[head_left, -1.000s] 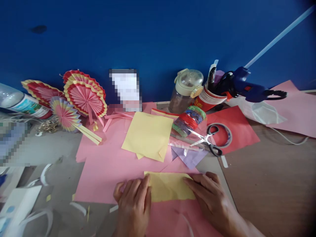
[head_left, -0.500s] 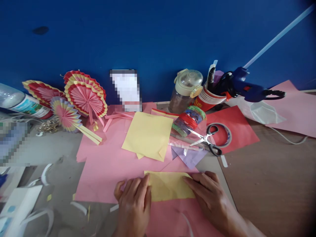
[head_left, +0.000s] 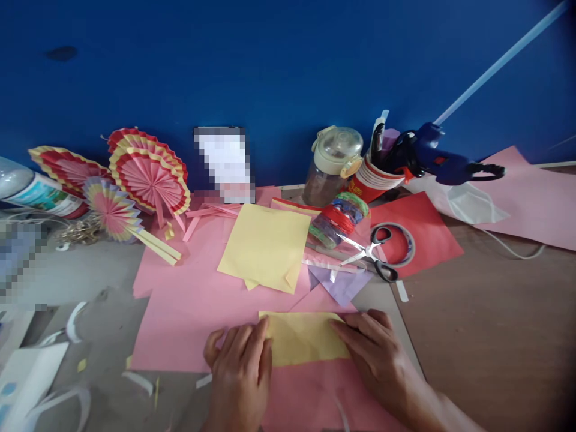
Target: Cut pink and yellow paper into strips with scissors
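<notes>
A folded piece of yellow paper (head_left: 299,339) lies flat over pink sheets (head_left: 180,336) in front of me. My left hand (head_left: 240,360) is at its left edge, the fingers pressed together on the paper. On the opposite edge, my right hand (head_left: 375,348) has its fingertips closed on the right side. Some of the fingertips are hidden. Just beyond, a larger yellow sheet (head_left: 267,246) rests with a corner folded up. Scissors (head_left: 366,249) lie spread apart to its right, near a roll of tape (head_left: 398,246) and a purple paper piece (head_left: 344,285).
Pleated paper fans (head_left: 150,180) lean against the blue partition (head_left: 288,60) at the left. A phone (head_left: 225,165), a clear bottle (head_left: 335,159), a jar of coloured thread (head_left: 339,222) and a stack of cups (head_left: 375,180) with a glue gun (head_left: 445,159) stand along it. Paper scraps (head_left: 137,383) litter the left.
The whole view has shifted slightly, so things appear a little further left. Both hands keep their places on the folded yellow paper.
</notes>
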A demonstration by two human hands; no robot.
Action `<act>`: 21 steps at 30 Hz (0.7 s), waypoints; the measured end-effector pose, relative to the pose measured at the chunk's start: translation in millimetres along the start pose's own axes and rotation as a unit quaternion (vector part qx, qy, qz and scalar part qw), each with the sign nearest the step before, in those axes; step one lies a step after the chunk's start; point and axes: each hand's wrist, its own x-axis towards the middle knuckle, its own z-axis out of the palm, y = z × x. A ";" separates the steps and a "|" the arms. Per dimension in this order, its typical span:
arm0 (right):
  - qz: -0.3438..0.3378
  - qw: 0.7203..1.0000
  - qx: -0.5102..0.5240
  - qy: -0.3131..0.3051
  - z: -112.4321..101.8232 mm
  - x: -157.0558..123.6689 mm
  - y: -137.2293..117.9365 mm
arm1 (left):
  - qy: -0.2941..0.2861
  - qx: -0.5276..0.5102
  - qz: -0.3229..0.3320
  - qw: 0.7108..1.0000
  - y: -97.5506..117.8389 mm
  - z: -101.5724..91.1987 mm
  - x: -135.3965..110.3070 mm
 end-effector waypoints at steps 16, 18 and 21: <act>0.041 0.999 -0.008 -0.003 -5.4 8.3 -8.2 | 0.032 0.053 0.069 0.996 -7.8 2.6 2.4; 0.047 0.999 -0.017 -0.005 -5.7 7.8 -8.9 | 0.030 0.052 0.068 0.996 -9.8 3.5 1.2; 0.058 0.998 -0.027 -0.004 -5.3 6.5 -9.6 | 0.027 0.048 0.072 0.996 -10.9 3.5 0.2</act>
